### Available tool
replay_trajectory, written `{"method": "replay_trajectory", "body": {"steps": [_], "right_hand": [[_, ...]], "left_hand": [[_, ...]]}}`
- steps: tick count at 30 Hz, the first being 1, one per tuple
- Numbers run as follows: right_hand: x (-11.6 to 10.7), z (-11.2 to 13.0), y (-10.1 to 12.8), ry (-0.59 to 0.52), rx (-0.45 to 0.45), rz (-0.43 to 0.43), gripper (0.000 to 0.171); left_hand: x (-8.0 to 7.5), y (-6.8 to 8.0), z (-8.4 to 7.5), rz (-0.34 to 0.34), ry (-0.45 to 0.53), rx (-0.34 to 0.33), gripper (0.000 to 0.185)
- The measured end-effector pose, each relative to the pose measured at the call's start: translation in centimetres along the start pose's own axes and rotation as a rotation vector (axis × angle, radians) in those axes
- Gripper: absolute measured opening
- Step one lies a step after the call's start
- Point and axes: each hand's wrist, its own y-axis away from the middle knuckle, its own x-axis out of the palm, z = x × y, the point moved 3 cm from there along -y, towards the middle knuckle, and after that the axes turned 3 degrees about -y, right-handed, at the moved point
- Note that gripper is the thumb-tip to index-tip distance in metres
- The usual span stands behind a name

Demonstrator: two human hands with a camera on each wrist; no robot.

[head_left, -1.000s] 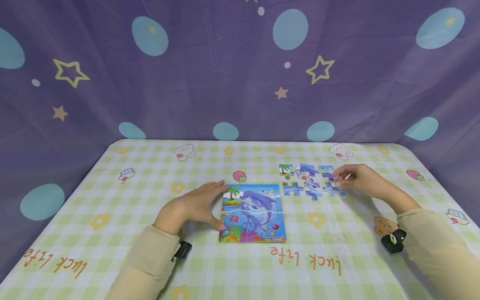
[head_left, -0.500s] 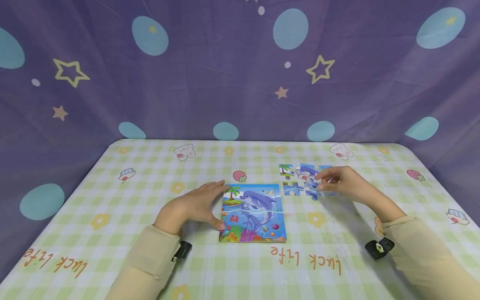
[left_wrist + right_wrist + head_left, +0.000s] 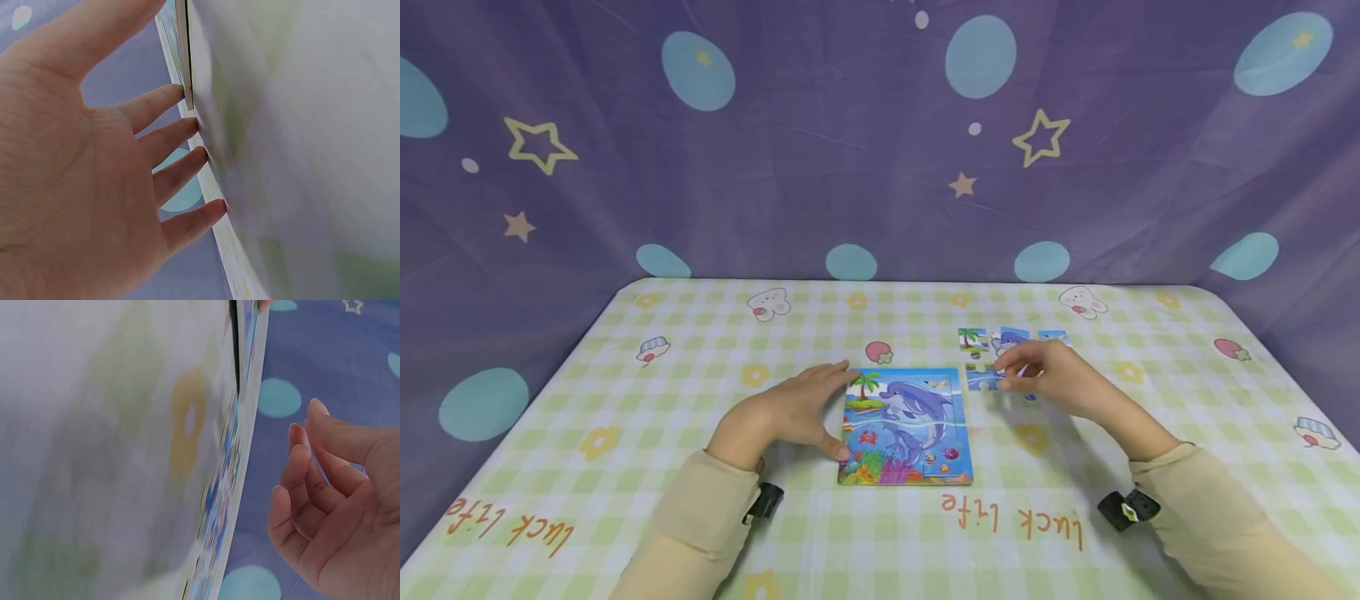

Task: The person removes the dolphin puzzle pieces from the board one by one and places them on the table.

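Note:
A dolphin jigsaw board (image 3: 906, 425) lies flat on the table, its picture looking whole. My left hand (image 3: 797, 408) touches its left side, thumb at the lower left edge and fingertips at the upper left corner; in the left wrist view the fingers (image 3: 165, 103) are nearly straight. My right hand (image 3: 1052, 379) hovers over loose jigsaw pieces with loosely bent fingers; in the right wrist view nothing shows in that hand (image 3: 337, 506). A palm tree piece (image 3: 972, 339), a dolphin head piece (image 3: 1013, 336) and a sea piece (image 3: 980, 377) show; the hand hides others.
A checked tablecloth (image 3: 700, 333) covers the table. A purple curtain (image 3: 850, 167) with stars and blue dots hangs along its back and sides. The loose pieces lie in two rows beyond the board's right side.
My right hand has moved left along the lower row, from the right-end pieces to beside the left-end sea piece. No piece has visibly moved. The left hand and board have stayed put.

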Motion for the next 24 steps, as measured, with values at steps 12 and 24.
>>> {"method": "replay_trajectory", "body": {"steps": [12,24], "right_hand": [[3.3,2.5,-0.2,-0.007,-0.05,0.063,0.017],[6.6,5.0,-0.7,-0.044,-0.047,0.145,0.015]], "left_hand": [[0.0,0.0,0.0,0.005,0.006,-0.004,0.109],[0.0,0.1,0.0,0.007,0.007,-0.006,0.109]]}}
